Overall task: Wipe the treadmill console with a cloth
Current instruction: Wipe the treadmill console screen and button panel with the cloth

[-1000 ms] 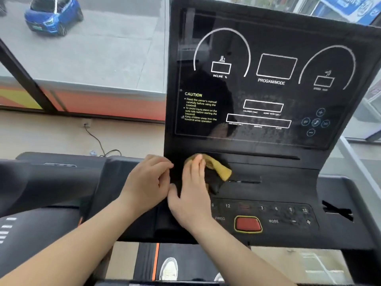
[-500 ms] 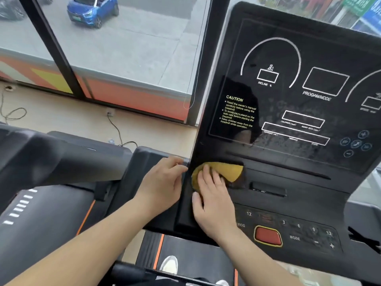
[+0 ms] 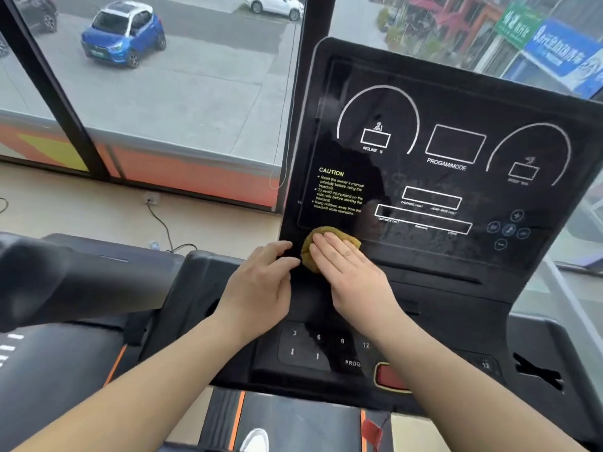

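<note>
A nubby yellow cloth (image 3: 329, 246) lies against the treadmill console (image 3: 456, 177), whose glossy black display panel shows smudges and reflections; the surrounding black plastic housing (image 3: 456, 298) looks matt and smooth.

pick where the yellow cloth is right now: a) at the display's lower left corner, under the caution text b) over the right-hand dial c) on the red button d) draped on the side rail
a: the right hand presses the yellow cloth flat against the lower left corner of the console, just below the caution text.
</note>
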